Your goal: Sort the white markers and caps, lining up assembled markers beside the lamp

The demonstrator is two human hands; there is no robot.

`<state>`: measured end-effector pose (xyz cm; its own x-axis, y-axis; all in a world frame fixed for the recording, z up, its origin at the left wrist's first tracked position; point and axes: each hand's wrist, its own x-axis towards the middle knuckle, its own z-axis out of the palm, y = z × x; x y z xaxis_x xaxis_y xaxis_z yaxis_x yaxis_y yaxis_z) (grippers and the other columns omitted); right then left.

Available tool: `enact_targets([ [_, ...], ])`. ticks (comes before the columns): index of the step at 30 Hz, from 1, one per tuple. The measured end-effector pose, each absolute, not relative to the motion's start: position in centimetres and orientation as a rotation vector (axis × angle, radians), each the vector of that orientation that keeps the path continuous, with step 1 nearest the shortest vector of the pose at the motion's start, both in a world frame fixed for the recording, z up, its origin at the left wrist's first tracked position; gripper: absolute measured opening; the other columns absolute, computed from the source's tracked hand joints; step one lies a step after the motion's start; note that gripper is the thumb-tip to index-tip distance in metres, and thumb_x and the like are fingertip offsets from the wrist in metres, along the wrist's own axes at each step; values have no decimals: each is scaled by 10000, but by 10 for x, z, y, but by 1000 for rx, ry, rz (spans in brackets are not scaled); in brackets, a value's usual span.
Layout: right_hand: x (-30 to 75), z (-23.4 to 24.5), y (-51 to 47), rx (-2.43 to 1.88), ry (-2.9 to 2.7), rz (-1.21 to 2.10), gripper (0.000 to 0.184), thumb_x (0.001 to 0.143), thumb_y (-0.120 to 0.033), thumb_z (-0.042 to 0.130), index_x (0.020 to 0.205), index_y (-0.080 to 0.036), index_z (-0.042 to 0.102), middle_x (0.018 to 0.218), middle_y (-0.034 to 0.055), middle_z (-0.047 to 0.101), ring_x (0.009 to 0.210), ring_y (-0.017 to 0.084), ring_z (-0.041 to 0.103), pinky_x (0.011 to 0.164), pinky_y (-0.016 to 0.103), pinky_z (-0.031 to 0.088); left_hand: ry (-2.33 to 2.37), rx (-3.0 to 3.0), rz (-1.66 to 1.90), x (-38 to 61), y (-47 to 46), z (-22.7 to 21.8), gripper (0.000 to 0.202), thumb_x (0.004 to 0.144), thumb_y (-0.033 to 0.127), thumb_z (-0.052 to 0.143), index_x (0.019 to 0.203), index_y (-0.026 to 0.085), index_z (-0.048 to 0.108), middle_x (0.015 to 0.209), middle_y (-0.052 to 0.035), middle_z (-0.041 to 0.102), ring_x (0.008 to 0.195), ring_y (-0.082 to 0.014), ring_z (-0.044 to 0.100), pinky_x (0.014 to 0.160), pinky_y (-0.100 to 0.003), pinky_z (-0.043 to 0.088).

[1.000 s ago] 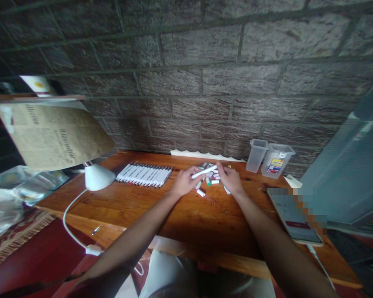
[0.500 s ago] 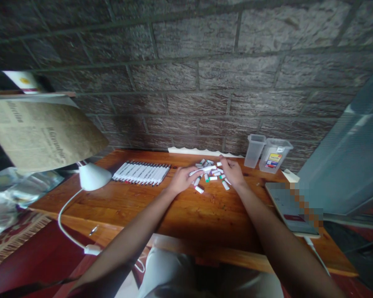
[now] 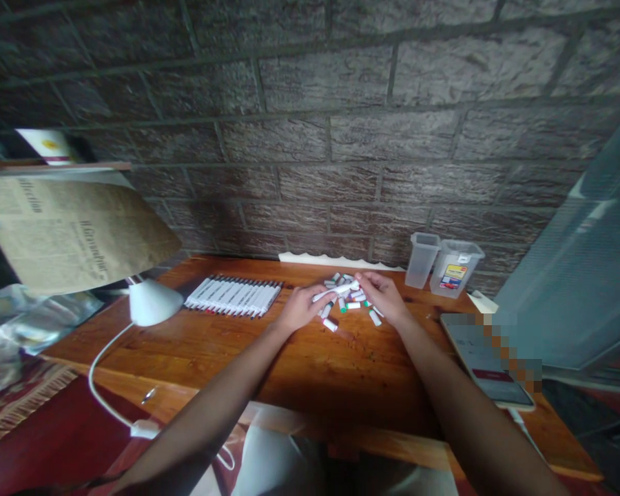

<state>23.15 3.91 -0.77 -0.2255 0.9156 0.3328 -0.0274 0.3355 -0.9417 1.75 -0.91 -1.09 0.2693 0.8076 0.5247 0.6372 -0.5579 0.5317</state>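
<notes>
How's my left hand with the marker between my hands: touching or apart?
Touching: the head view shows the left hand holding the white marker by its left end.

The head camera looks forward and down over the desk (image 3: 335, 365).

Dim o/all. Wall (image 3: 356, 138) v. dk upper L, lighter ctr & R; exact light src unclear. Desk (image 3: 310, 358): soft sheen L, deep shadow nr front edge. Pens (image 3: 235, 296) bright, lettering soft. Wide-angle stretch + blur at edges, esp. bags (image 3: 0, 351). Pixelated patch over tablet (image 3: 475, 344).
</notes>
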Motion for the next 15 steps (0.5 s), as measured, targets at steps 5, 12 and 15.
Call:
enact_targets([
  [5,227,-5,35,-787,-1374,1247,367,714,-544,698,850,-203,717,647,-14,606,530,100,457,481,227,323,1372,2254,1240,20,-10,-11,343,912,434,508,890,148,697,681,3,667,580,-94,547,559,-169,395],
  [12,227,1,30,-733,-1442,1323,383,715,-509,705,934,-197,733,697,-14,648,451,53,343,426,222,231,1390,2256,1254,20,-11,-12,361,933,413,470,795,144,668,619,13,632,566,-89,542,563,-167,403],
  [15,231,1,30,-792,-1475,1335,388,689,-520,719,885,-186,735,626,-25,622,444,53,351,425,217,223,1378,2266,1272,18,-11,-13,332,931,399,479,844,150,680,651,7,661,579,-94,565,573,-169,419],
])
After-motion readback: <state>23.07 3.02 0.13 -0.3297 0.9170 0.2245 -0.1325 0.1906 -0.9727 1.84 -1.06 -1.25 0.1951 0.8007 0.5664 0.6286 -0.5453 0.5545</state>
